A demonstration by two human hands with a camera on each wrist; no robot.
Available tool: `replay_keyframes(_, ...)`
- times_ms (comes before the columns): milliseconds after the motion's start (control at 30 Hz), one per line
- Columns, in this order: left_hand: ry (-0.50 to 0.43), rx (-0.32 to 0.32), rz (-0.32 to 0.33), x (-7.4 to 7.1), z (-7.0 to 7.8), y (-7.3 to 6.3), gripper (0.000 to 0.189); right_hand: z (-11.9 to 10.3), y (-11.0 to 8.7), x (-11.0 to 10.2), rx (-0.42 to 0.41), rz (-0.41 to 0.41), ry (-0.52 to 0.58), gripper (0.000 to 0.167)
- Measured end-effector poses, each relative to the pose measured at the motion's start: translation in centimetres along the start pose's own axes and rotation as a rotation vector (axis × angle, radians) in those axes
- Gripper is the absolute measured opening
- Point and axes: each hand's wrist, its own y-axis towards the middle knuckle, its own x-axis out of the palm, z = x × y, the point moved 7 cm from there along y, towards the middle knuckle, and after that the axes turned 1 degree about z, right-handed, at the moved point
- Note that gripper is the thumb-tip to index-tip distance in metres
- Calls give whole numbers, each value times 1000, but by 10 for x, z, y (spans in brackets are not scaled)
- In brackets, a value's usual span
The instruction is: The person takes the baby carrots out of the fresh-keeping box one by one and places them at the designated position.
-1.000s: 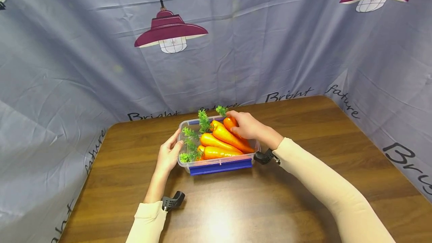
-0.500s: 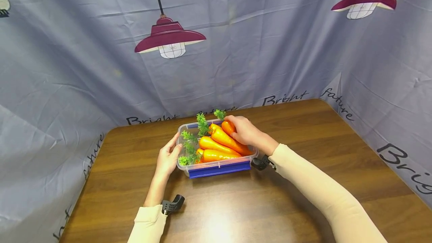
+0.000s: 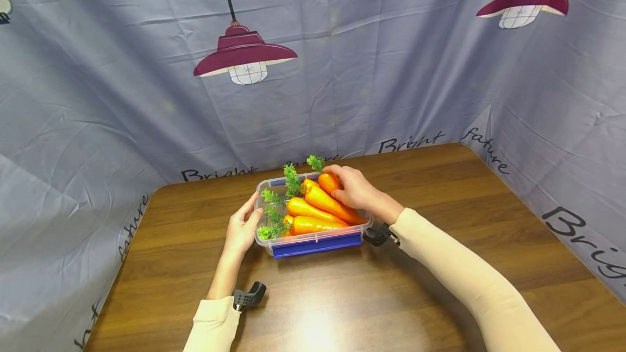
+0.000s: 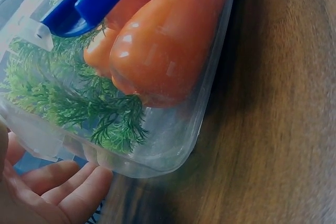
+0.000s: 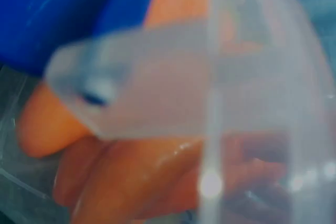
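A clear plastic box [image 3: 313,240] with blue latches sits on the wooden table, holding several orange toy carrots [image 3: 320,225] with green tops [image 3: 292,178]. My left hand [image 3: 240,228] touches the box's left wall from outside, fingers extended; the left wrist view shows its fingertips [image 4: 100,179] against the clear plastic. At the box's back right, my right hand [image 3: 359,188] grips a carrot [image 3: 329,182] near its thick end, with its leafy top [image 3: 315,163] sticking out past the rim. The right wrist view is blurred and shows carrots [image 5: 131,182] behind the plastic wall, but not the hand.
The brown wooden table [image 3: 313,297] extends around the box. A grey-blue curtain [image 3: 313,102] printed with lamps and lettering hangs behind and beside it. A black wrist mount [image 3: 249,295] is on the left wrist, another [image 3: 379,235] on the right, close to the box.
The head view has shifted slightly. Within the box, the gripped carrot and my right hand have moved a little to the left. My left hand stays at the box's left wall.
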Motion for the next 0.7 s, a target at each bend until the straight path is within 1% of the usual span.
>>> replay_keyframes(200,-3,3,5,0,0,0,49,2,-2,-13,33,100,127,55)
replay_keyframes(333,-2,2,8,1,-1,-1,49,7,-5,-28,104,154,258,59)
replay_keyframes(467,-5,0,8,1,-1,-1,50,19,-4,-44,179,223,427,61)
replay_keyframes(533,-1,0,8,1,-1,-1,50,27,-3,-51,227,244,534,63)
replay_keyframes(600,0,6,6,0,0,-1,50,35,-3,-56,287,251,651,65)
replay_keyframes(700,1,-6,7,0,-1,-1,50,48,-6,-62,378,242,815,68)
